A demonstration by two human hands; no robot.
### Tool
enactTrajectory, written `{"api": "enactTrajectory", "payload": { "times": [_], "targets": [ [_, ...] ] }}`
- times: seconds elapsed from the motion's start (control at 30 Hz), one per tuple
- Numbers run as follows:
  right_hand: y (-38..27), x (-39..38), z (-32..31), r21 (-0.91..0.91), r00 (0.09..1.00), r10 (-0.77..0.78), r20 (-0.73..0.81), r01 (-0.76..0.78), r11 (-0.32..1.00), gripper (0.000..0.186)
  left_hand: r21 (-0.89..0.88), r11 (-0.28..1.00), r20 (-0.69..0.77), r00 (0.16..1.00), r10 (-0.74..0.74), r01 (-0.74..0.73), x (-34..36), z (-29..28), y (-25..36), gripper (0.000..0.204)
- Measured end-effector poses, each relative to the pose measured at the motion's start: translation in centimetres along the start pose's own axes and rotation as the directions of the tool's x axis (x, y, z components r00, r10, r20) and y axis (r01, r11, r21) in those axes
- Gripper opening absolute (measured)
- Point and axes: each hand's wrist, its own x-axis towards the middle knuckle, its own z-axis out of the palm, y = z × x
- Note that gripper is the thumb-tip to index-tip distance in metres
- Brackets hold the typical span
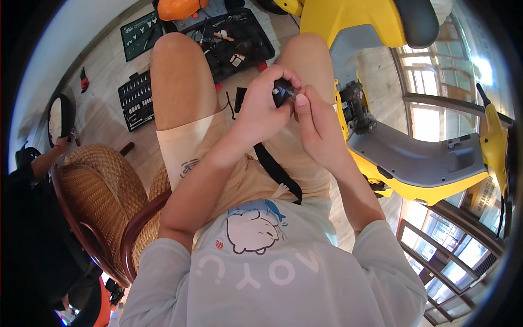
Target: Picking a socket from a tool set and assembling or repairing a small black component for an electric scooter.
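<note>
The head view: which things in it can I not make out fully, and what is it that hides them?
All in the head view:
Black part: partly covered by the left hand.
Right hand: what it pinches, if anything, is too small and hidden by its own thumb.
Open black case: one side lies behind the left leg; many contents are too small.
Orange object: cut off by the upper edge.
</note>
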Motion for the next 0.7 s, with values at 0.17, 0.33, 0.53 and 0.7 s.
{"api": "enactTrajectory", "payload": {
  "times": [0.17,0.33,0.53,0.7],
  "targets": [
    [0.2,0.0,-0.1,0.104,0.999,0.044,-0.004,-0.043,0.994,0.030,0.049,0.999,0.008,1.000,0.008,-0.008,0.0,0.2,-0.2,0.028],
    [0.6,-0.2,-0.2,0.195,0.996,0.094,0.012,-0.094,0.976,0.030,0.053,0.998,0.021,0.999,0.032,-0.033,0.1,0.4,-0.8,0.028],
    [1.3,-0.1,-0.3,0.174,0.995,0.098,0.002,-0.096,0.980,0.026,0.058,0.998,0.034,0.999,0.009,-0.011,0.2,0.7,-1.2,0.027],
    [1.2,0.0,-0.4,0.106,0.997,0.078,0.012,-0.079,0.991,0.024,0.042,0.999,-0.002,1.000,0.011,-0.011,0.2,0.8,-1.9,0.030]
  ]
}}
